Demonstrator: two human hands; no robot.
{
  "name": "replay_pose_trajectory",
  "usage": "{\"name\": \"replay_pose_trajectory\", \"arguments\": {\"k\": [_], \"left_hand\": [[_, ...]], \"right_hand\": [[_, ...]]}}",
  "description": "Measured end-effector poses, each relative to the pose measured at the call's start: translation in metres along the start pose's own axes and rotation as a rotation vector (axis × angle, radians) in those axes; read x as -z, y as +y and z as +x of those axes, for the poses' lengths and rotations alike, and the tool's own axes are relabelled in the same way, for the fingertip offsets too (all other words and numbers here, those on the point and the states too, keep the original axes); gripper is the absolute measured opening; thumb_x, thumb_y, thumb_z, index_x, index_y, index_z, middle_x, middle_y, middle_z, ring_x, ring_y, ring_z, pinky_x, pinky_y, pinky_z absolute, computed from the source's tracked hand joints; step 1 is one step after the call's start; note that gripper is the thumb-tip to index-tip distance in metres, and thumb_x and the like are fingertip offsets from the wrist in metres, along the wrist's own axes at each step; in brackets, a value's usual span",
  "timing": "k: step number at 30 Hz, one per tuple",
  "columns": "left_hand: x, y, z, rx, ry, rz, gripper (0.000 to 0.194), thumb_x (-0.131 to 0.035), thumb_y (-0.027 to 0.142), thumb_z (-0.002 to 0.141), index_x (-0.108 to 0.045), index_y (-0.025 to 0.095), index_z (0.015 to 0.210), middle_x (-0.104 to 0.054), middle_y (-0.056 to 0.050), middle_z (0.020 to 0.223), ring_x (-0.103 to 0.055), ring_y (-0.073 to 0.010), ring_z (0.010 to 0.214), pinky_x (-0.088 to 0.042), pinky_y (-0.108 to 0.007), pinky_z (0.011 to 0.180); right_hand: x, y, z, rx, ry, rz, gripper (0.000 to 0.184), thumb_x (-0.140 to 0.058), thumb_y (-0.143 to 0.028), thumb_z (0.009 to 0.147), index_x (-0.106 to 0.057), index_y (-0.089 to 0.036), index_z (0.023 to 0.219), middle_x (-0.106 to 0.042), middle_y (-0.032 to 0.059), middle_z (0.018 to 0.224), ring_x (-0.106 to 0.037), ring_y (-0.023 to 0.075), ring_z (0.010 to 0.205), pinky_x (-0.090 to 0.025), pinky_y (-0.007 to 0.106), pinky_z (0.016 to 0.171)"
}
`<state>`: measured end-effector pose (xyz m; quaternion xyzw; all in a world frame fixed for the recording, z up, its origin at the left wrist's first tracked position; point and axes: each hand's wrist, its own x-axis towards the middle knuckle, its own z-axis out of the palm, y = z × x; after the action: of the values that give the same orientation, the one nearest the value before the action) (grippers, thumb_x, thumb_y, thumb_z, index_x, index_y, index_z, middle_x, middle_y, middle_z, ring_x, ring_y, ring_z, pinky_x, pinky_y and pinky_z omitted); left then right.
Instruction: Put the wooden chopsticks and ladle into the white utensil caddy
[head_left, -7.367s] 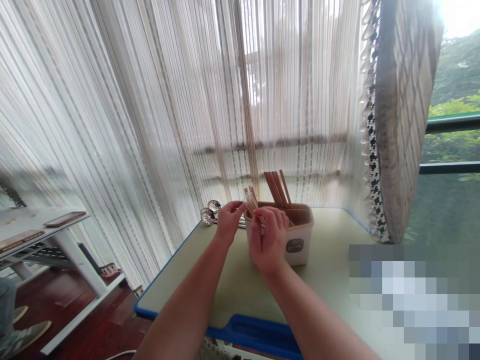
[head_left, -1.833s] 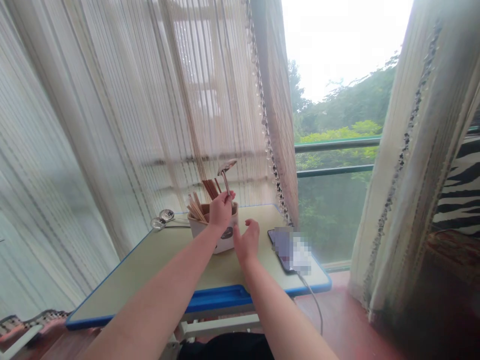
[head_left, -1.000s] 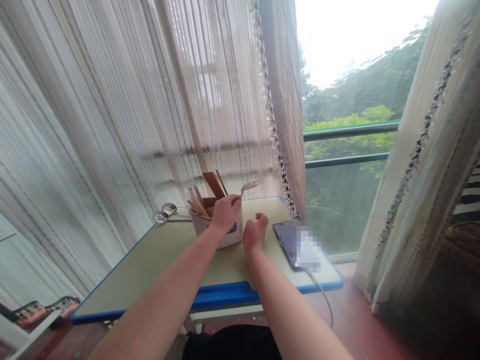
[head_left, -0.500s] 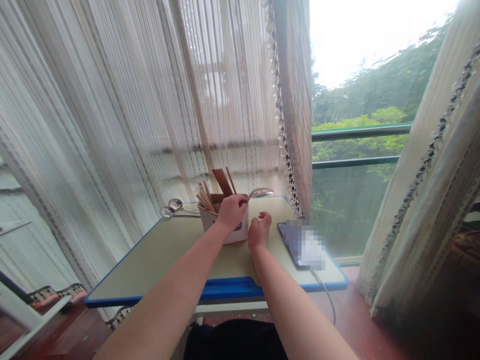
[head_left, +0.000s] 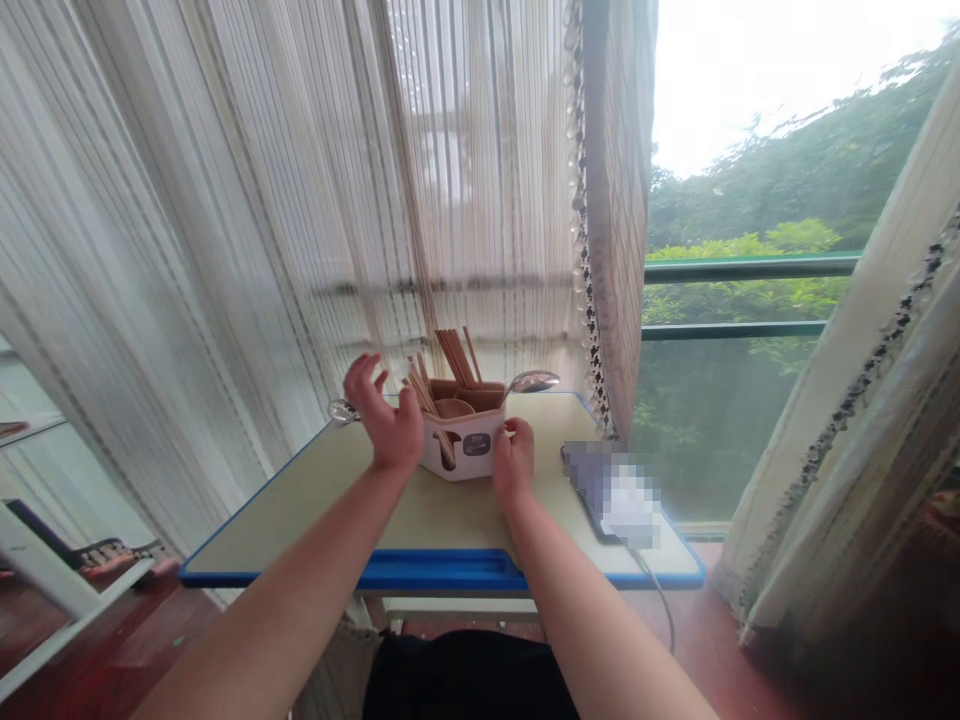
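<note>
A white utensil holder stands on the table with its front facing me. Dark brown chopsticks and a wooden spoon rise from it, along with paler chopsticks on its left side. A metal slotted spoon leans out over the right rim. My left hand is beside the holder's left end, fingers raised and spread, with nothing in it. At the right end my right hand has its curled fingers against the holder's corner; the far fingertips are hidden.
A phone with a white cable lies on the right of the blue-edged table. Behind my left hand, part of a metal strainer ladle shows at the far left edge. Curtains hang just behind the table.
My left hand has let go of the slotted spoon and moved left, opening. My right hand has come against the holder, which now sits slightly turned. The view has shifted a little.
</note>
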<state>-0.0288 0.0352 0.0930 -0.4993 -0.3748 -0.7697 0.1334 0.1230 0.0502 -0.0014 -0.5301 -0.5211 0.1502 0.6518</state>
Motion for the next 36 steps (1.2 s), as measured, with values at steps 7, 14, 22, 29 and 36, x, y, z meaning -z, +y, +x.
{"name": "replay_pose_trajectory", "arguments": {"k": [7,14,22,29,36], "left_hand": [[0.032,-0.082,-0.041,0.554,-0.182,0.058,0.044,-0.039,0.034,0.086,-0.047,0.015,0.124,-0.061,-0.013,0.108,-0.059,-0.0198,0.100,-0.047,-0.036,0.087],[0.035,-0.082,-0.048,0.631,-0.210,-0.084,0.035,-0.038,0.029,0.080,-0.061,0.012,0.099,-0.068,-0.009,0.080,-0.065,-0.0169,0.071,-0.053,-0.030,0.064],[0.051,-0.075,-0.045,0.647,-0.157,0.014,0.029,-0.034,0.025,0.077,-0.061,0.016,0.086,-0.066,-0.003,0.065,-0.063,-0.0157,0.061,-0.047,-0.025,0.051],[0.056,-0.080,-0.045,0.613,-0.237,0.221,0.028,-0.030,0.022,0.080,-0.058,0.019,0.083,-0.063,0.000,0.059,-0.061,-0.0139,0.058,-0.045,-0.025,0.058],[0.057,-0.079,-0.047,0.631,-0.231,0.250,0.025,-0.034,0.022,0.078,-0.059,0.019,0.080,-0.062,-0.001,0.060,-0.060,-0.0150,0.057,-0.043,-0.025,0.058]], "right_hand": [[-0.002,0.003,0.000,0.004,-0.072,-0.045,0.024,-0.034,-0.028,0.078,-0.048,-0.020,0.097,-0.054,0.0058,0.097,-0.050,0.0196,0.089,-0.038,0.030,0.077],[-0.003,0.006,0.002,-0.028,-0.108,0.047,0.029,-0.033,-0.028,0.078,-0.052,-0.020,0.098,-0.059,0.0047,0.094,-0.052,0.0199,0.086,-0.039,0.030,0.073],[-0.002,0.004,-0.004,-0.018,-0.187,0.180,0.033,-0.040,-0.026,0.072,-0.054,-0.020,0.101,-0.059,0.0047,0.097,-0.054,0.0183,0.083,-0.042,0.029,0.071],[-0.002,0.005,-0.007,-0.043,-0.178,0.144,0.037,-0.043,-0.026,0.068,-0.055,-0.019,0.102,-0.059,0.0053,0.096,-0.053,0.0165,0.074,-0.042,0.030,0.067],[0.010,-0.007,-0.012,0.049,0.057,-0.082,0.047,-0.041,-0.021,0.069,-0.042,-0.017,0.115,-0.052,0.0058,0.096,-0.050,0.0152,0.071,-0.042,0.032,0.070]]}}
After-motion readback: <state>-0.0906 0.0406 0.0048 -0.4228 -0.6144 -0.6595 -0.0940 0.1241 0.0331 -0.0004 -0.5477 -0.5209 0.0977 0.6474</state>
